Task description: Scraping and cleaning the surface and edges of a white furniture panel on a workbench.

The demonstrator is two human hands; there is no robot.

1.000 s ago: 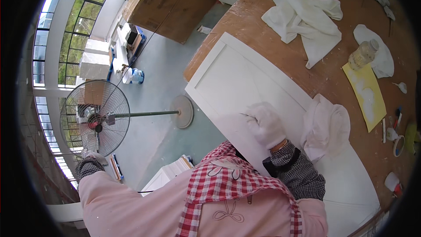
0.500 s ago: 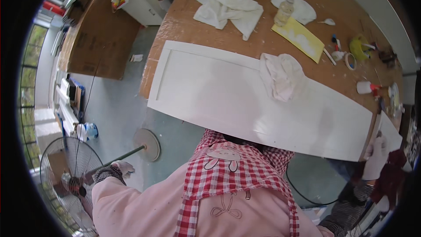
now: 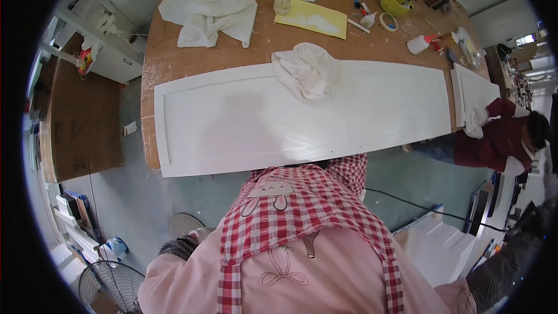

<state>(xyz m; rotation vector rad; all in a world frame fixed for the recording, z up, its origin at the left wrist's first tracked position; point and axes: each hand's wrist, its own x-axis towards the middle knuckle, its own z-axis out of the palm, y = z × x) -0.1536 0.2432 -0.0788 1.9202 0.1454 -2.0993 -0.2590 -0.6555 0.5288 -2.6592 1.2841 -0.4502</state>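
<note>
White panel (image 3: 232, 113) flat; faintly printed box (image 3: 87, 131); can't tell if left hand (image 3: 201, 234) is spread.

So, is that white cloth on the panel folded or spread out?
The cloth is bunched up, neither neatly folded nor spread flat: rumpled creases run across it.
</note>
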